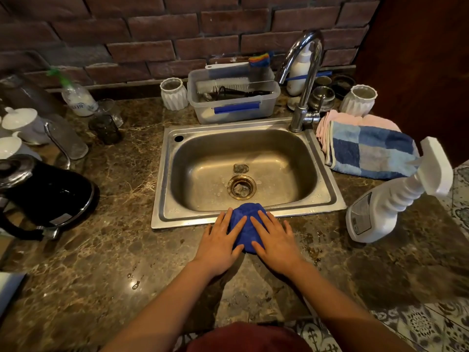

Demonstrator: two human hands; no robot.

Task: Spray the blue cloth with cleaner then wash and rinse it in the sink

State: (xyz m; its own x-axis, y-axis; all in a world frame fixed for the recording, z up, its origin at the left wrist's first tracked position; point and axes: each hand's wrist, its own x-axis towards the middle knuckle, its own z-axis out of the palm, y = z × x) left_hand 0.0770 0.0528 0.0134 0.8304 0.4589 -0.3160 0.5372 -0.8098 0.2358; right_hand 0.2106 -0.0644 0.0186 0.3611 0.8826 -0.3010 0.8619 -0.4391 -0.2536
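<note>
On the marble counter (106, 262) below brick wall (152, 29), both hands' flat fingers (238, 222) atop blue cloth (247, 214).

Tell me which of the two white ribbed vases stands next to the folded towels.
The right vase, just behind the folded towels beside the faucet. The other vase stands left of the plastic bin.

Around the sink (165, 174) — counted:
- blue cloth (247, 224), on its front rim: 1
- hands: 2 — left hand (220, 240), right hand (275, 240)
- spray bottle (380, 212), right: 1
- folded towels (368, 148), right: 2
- white ribbed cups (173, 94), behind: 2
- clear tub (233, 105), behind: 1
- faucet (302, 80), back right corner: 1
- black kettle (45, 196), left: 1
</note>
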